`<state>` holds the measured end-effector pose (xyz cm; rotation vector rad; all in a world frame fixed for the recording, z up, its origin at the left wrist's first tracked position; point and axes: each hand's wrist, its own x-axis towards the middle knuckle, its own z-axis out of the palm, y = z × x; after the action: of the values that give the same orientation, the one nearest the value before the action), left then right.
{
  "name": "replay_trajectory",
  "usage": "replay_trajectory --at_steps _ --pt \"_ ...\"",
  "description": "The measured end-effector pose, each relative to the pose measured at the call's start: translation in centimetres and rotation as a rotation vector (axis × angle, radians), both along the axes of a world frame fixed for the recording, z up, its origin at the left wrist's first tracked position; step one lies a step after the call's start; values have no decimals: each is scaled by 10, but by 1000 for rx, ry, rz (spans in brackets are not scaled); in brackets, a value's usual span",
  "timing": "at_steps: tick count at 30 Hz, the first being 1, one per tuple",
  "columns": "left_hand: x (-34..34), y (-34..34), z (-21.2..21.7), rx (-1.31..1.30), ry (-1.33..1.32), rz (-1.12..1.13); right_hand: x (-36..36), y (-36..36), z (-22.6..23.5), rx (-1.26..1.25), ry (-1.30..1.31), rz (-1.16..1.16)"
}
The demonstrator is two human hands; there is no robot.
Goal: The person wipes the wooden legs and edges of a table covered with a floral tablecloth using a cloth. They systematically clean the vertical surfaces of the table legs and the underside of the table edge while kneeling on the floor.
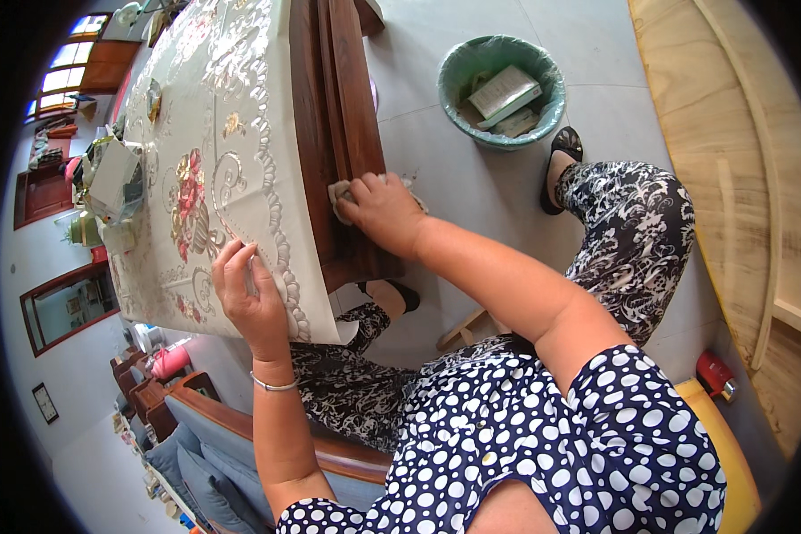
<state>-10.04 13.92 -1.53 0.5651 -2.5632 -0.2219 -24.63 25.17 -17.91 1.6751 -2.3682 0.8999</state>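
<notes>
My right hand [384,212] presses a crumpled pale rag [340,201] against the side of the dark wooden table [316,116]. Its fingers are closed over the rag, and part of it sticks out past the knuckles. On the tabletop lies a cream tablecloth [165,125] with a shiny embossed border and red flowers. My left hand [251,298] is at the near part of this tablecloth, fingers bent and pinching a raised fold of it. The cloth's edge hangs a little over the table's side.
A green lined bin [454,120] holding a white box [505,93] stands on the tiled floor [418,53]. Boxes and small items [116,178] crowd the table's far side. A blue-cushioned wooden sofa [214,463] is at lower left, a red flask [714,374] at right.
</notes>
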Motion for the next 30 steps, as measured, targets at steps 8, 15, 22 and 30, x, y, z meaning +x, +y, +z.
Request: replay_trajectory --at_steps 8,15,22,30 --pt "-3 3 5 29 -29 7 -77 -44 4 126 89 -77" --pt "-2 7 8 46 -65 26 -143 -88 21 309 47 -133" --pt "0 9 11 69 -121 41 -208 -133 16 287 43 -281" --pt "2 11 13 106 -133 50 -257 -167 47 372 -187 -351"
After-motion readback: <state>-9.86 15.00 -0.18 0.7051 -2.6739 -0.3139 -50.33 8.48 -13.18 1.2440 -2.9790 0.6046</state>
